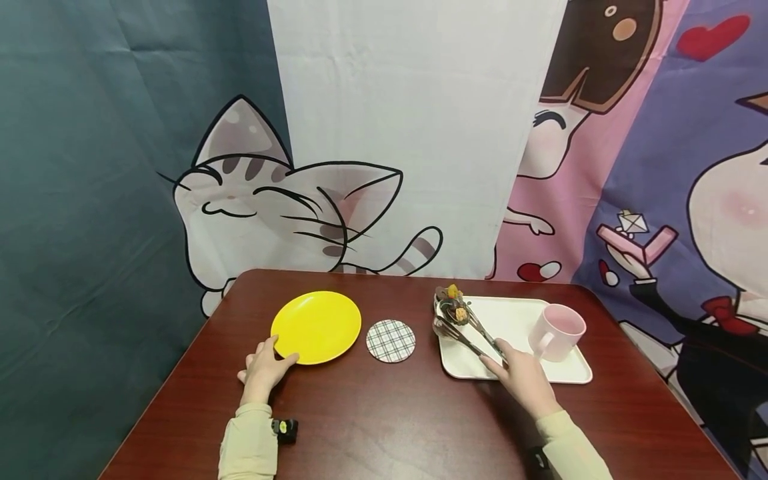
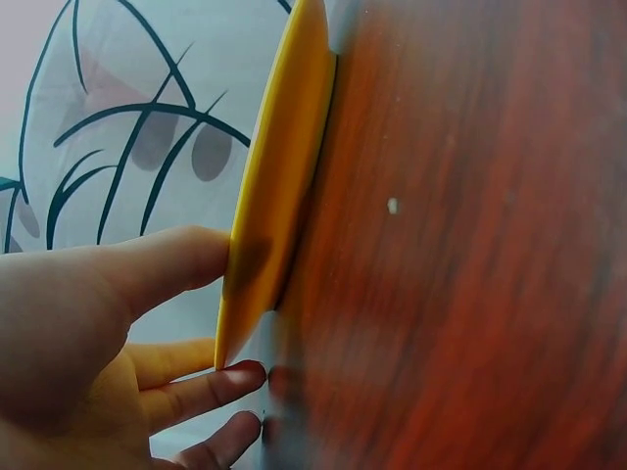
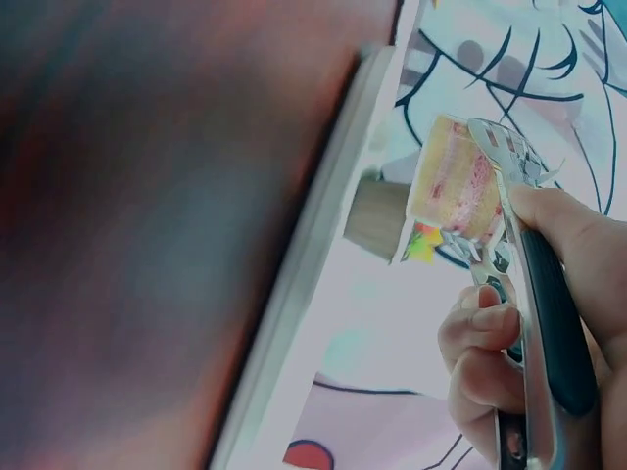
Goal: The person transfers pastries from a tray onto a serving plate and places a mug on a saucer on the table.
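The work looks partly done: the left hand [image 1: 263,368] pinches the yellow plate [image 1: 317,327], bare so far, at seven o'clock, while the right hand [image 1: 528,380] grips tongs [image 3: 556,323] around a cake slice [image 3: 451,186] at the white tray's [image 1: 507,317] ten-o'clock corner.

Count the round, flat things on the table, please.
2: the yellow plate toward the left, and the checked coaster between it and the white tray.

head view looks forward and down; close wrist views share the backdrop [image 1: 396,100].
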Available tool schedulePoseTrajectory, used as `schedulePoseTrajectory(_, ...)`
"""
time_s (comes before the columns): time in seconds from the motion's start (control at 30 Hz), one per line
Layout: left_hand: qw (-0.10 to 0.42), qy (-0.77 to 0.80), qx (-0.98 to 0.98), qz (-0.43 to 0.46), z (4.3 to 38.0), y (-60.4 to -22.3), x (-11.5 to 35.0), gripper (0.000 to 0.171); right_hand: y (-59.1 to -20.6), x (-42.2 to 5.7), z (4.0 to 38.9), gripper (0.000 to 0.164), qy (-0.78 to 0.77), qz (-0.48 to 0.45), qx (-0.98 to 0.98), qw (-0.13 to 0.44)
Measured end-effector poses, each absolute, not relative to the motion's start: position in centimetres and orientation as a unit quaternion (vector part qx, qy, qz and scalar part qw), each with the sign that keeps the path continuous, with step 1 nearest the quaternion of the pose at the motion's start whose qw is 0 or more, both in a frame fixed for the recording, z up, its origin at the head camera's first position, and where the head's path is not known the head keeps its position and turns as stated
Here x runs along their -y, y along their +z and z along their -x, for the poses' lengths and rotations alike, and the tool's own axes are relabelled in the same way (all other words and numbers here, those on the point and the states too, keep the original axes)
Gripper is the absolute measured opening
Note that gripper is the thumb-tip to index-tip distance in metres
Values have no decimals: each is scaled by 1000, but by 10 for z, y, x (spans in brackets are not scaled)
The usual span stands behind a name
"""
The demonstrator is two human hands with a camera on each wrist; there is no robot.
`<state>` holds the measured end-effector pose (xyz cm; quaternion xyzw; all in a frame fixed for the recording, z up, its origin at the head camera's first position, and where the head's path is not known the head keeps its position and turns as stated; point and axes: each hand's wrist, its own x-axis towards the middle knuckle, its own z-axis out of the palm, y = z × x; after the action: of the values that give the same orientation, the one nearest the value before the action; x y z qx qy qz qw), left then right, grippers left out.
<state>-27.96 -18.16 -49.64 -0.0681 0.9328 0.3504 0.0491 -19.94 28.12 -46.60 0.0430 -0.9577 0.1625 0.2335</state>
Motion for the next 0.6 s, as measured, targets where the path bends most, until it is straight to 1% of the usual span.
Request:
schedulePoseTrajectory(0.4, 49, 356, -930, 72, 278, -497, 182, 76, -459, -253, 214, 37, 178, -54, 962, 200)
schedulePoseTrajectory(0.6, 47, 358, -930, 71, 279, -497, 182, 77, -457, -239, 223, 38, 180, -68, 961, 198)
